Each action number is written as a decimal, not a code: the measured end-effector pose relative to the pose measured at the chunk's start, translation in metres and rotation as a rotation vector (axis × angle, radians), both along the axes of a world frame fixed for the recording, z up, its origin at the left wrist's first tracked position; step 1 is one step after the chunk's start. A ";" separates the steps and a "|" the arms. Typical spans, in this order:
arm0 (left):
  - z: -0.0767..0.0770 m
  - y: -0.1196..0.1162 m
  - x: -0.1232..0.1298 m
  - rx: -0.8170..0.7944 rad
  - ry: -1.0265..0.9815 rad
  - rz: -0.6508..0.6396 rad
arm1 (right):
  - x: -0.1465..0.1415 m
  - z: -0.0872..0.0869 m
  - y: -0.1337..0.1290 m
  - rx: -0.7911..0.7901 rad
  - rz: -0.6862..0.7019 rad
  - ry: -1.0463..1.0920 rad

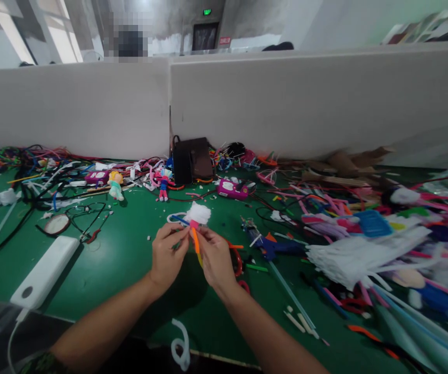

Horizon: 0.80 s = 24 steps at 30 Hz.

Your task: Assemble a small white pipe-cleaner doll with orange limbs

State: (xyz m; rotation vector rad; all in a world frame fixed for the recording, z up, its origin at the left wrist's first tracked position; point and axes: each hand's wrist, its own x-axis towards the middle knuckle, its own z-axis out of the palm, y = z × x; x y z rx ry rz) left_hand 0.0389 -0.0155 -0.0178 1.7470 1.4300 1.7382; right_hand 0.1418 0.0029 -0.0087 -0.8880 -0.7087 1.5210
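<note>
Both my hands hold a small pipe-cleaner figure [197,221] above the green work surface [103,270]. It has a fluffy white top, a pink band and orange and yellow stems hanging below. My left hand [166,258] pinches it from the left, where a blue strand and a white loop stick out. My right hand [216,259] grips the orange stem and pink band between thumb and fingers. The fingers hide part of the figure's lower section.
A white power bank [44,272] with a cable lies to the left. A blue glue gun [270,246], a white pipe-cleaner bundle [358,258], small dolls, a pink case [232,189], a dark bag [191,161] and tangled pipe cleaners cover the surface. A white partition [266,104] stands behind.
</note>
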 end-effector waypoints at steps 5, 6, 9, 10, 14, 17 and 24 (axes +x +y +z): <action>0.004 0.000 0.003 -0.102 -0.170 -0.117 | 0.003 0.002 0.004 0.034 -0.017 -0.028; 0.005 0.000 0.003 -0.158 -0.228 -0.136 | 0.004 0.002 0.005 0.033 -0.016 -0.023; 0.011 0.001 0.001 -0.339 -0.461 -0.193 | 0.004 0.003 0.006 0.019 0.019 0.013; 0.012 0.001 0.001 -0.403 -0.557 -0.225 | 0.004 0.003 0.006 0.015 0.038 0.022; 0.016 0.005 -0.001 -0.633 -0.891 -0.350 | 0.005 0.003 0.007 0.020 0.132 0.040; 0.017 0.007 -0.002 -0.590 -0.896 -0.383 | 0.008 0.001 0.009 0.024 0.187 0.014; 0.011 0.009 -0.002 -0.488 -0.803 -0.369 | 0.016 0.000 0.015 0.015 0.218 -0.073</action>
